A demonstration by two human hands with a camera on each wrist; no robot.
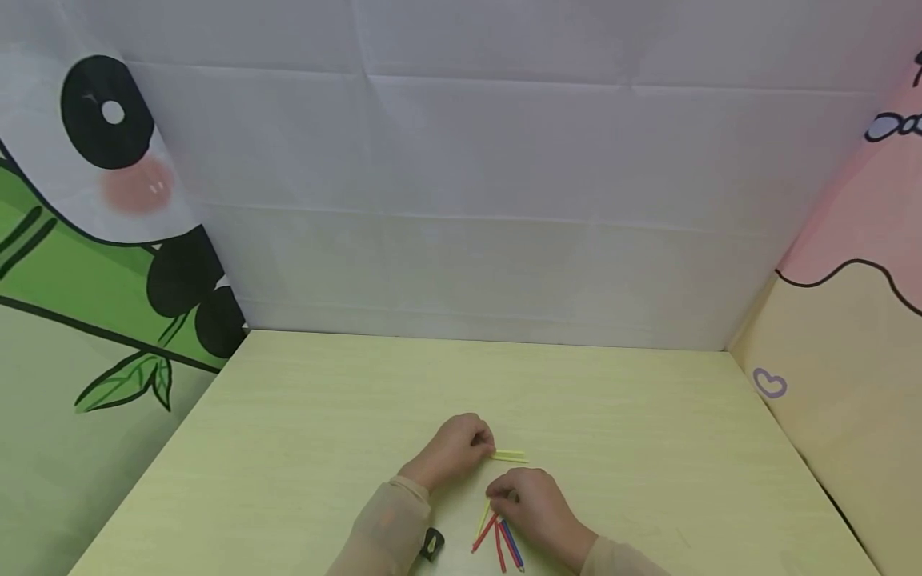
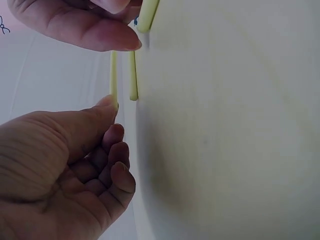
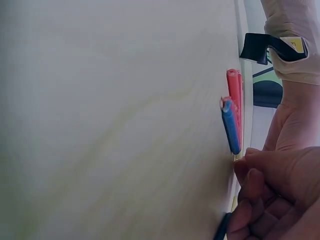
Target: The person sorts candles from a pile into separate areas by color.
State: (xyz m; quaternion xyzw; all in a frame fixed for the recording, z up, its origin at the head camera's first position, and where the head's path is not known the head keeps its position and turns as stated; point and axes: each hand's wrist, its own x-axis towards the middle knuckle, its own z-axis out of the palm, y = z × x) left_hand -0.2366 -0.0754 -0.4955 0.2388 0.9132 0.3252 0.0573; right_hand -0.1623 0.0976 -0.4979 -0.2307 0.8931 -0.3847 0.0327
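Note:
Near the front middle of the table, my left hand (image 1: 455,448) pinches the end of a thin yellow stick (image 1: 511,454) between thumb and forefinger. A second yellow stick (image 2: 133,80) lies alongside it. My right hand (image 1: 536,508) is closer to the front edge, its thumb and fingertip together at the top of another yellow stick (image 1: 483,518). Fanned out under that hand are several red sticks (image 1: 499,548) and a blue stick (image 1: 513,544). In the right wrist view, the blue and red sticks sit just beyond the fingertips.
The pale wooden table (image 1: 346,400) meets a white cloth backdrop (image 1: 468,200) at the back. Painted panels stand at both sides, one with a panda-like figure (image 1: 108,112). A black wrist strap (image 3: 275,47) is on the left sleeve.

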